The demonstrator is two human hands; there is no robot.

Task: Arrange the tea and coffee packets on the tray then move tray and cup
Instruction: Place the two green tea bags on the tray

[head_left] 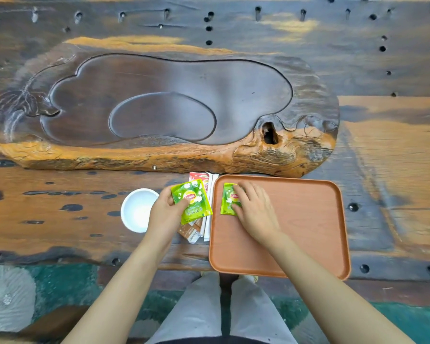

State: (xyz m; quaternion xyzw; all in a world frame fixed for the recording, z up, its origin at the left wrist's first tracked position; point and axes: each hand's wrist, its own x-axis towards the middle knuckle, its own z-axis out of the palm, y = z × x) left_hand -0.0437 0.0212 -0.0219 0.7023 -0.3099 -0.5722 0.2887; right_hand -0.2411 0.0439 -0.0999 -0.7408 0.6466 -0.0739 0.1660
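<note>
Left of the tray (pixel 296 219), a green tea packet (pixel 193 201) was pinched in the left hand (pixel 165 209), its long axis near-far; another packet (pixel 227 199) was pressed flat by the right hand (pixel 255 209) at the tray's near-left corner

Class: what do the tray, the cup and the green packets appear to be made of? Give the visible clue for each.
Tray: probably wood or wood-look laminate, matte; faint grain.
Cup: likely glazed ceramic; smooth, plain white.
Green packets: glossy printed foil or plastic film, or coated paper; sheen, crisp edges. One lies on the tray, one in the left hand.

Bare forearms, light grey trousers (pixel 199 316)
</note>
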